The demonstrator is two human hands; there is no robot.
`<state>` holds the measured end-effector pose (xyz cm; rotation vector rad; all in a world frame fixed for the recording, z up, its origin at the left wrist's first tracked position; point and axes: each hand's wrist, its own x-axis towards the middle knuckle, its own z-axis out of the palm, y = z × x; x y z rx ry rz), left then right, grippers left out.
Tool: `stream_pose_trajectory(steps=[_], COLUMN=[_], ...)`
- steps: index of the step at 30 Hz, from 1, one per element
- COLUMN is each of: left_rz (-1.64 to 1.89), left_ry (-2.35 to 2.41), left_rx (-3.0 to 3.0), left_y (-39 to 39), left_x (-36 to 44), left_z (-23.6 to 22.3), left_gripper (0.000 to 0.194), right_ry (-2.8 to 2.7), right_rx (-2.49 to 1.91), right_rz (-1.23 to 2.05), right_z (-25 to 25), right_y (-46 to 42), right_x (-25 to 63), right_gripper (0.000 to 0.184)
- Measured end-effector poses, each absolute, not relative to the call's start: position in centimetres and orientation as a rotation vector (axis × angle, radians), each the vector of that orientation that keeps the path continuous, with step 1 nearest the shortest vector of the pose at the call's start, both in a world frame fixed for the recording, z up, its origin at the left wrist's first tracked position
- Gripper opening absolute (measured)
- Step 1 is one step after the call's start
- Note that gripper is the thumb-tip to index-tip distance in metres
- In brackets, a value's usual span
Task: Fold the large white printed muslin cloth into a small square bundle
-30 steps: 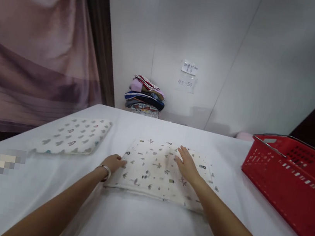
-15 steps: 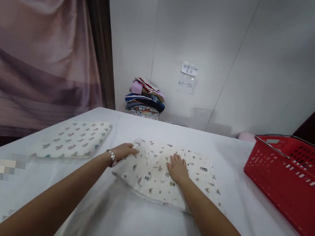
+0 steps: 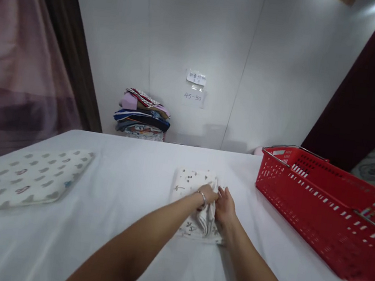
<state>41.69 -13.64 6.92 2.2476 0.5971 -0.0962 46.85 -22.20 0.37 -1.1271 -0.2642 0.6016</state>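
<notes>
A small white patterned cloth (image 3: 190, 183) lies folded in half on the white table (image 3: 125, 187), in front of me at the centre. My left hand (image 3: 208, 195), with a bracelet at the wrist, rests on the cloth's right edge, fingers curled onto the fabric. My right hand (image 3: 225, 208) sits just beside it, fingers together, pressing the same folded edge. Both forearms reach in from the bottom of the view.
A second folded patterned cloth (image 3: 25, 178) lies at the left of the table. A red plastic basket (image 3: 325, 202) stands at the right. A pile of folded clothes (image 3: 142, 115) sits against the back wall under a paper label (image 3: 195, 88). A curtain hangs at the left.
The left hand has carried the cloth's left half over to the right, so the cloth is now folded narrower. Both hands meet at its right edge. The camera view has turned to the right.
</notes>
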Motion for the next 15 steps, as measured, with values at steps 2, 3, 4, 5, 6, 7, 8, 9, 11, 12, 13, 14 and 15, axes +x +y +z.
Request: stream_pose_trajectory(steps=[2, 3, 4, 5, 6, 7, 8, 9, 11, 12, 13, 14, 15], left_rz=[-0.116, -0.110, -0.093, -0.073, -0.057, -0.047, -0.040, -0.037, -0.037, -0.033, -0.025, -0.012, -0.001], left_ry=[0.633, 0.644, 0.649, 0.650, 0.648, 0.646, 0.643, 0.639, 0.626, 0.617, 0.607, 0.595, 0.580], left_rx=[2.255, 2.259, 2.265, 2.272, 2.280, 2.289, 2.298, 2.307, 2.325, 2.333, 2.340, 2.345, 2.347], left_y=[-14.9, -15.1, -15.2, -15.1, -15.0, -14.9, -14.9, -14.9, -15.1, -15.3, -15.6, -15.9, -16.2], left_x=[42.0, 42.0, 42.0, 42.0, 42.1, 42.1, 42.2, 42.3, 42.5, 42.6, 42.8, 42.9, 43.1], left_z=[5.1, 4.5, 4.1, 4.0, 4.1, 4.2, 4.5, 4.8, 5.2, 5.4, 5.5, 5.5, 5.4], left_gripper=[0.024, 0.025, 0.027, 0.028, 0.028, 0.028, 0.027, 0.025, 0.024, 0.025, 0.026, 0.029, 0.031], right_ry=[-0.238, -0.231, -0.226, -0.225, -0.230, -0.236, -0.246, -0.252, -0.229, -0.205, -0.181, -0.164, -0.151], right_rx=[-1.099, -1.098, -1.099, -1.101, -1.099, -1.094, -1.085, -1.073, -1.054, -1.050, -1.051, -1.055, -1.063], right_rz=[0.682, 0.725, 0.761, 0.786, 0.794, 0.793, 0.790, 0.790, 0.792, 0.783, 0.763, 0.733, 0.703], right_z=[0.2, 0.2, 0.2, 0.4, 0.6, 0.8, 1.0, 1.3, 1.8, 2.0, 2.2, 2.4, 2.5], right_y=[-23.3, -23.5, -23.6, -23.5, -23.4, -23.2, -23.1, -23.0, -23.0, -23.0, -23.1, -23.2, -23.3], right_x=[46.9, 46.8, 46.7, 46.6, 46.6, 46.7, 46.9, 47.2, 47.9, 48.4, 48.8, 49.2, 49.5], right_gripper=[0.040, 0.038, 0.037, 0.036, 0.035, 0.034, 0.034, 0.035, 0.038, 0.043, 0.049, 0.056, 0.064])
